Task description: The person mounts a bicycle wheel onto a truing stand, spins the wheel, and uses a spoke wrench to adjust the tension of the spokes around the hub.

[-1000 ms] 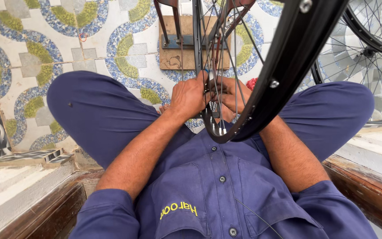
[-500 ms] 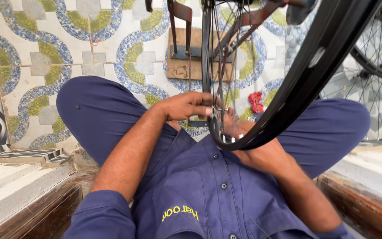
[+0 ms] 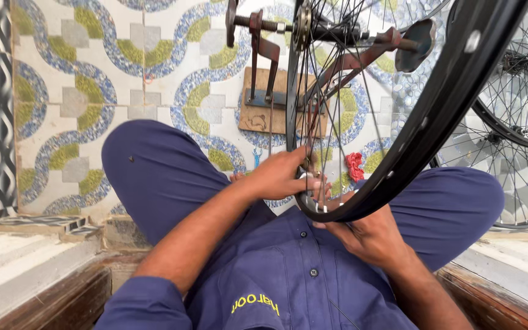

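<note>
A black metal bicycle wheel rim (image 3: 435,116) carries thin silver spokes (image 3: 337,79). The tiled floor (image 3: 93,91) shows blue, green and grey arcs on white. A crumpled red rag (image 3: 354,166) lies there. The navy-blue work uniform (image 3: 288,269) bears yellow lettering.

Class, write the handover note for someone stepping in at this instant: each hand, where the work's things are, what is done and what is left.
Left hand: fingers pinched at the spokes just inside the black wheel rim; whether it holds a tool cannot be told.
Right hand: beneath the rim's lowest part, touching it.
The wheel stands upright, its hub on the axle of a metal stand bolted to a wooden block.
Done: wheel mounted, spokes laced.
Left: the spoke work at the rim's bottom is in hand.
</note>
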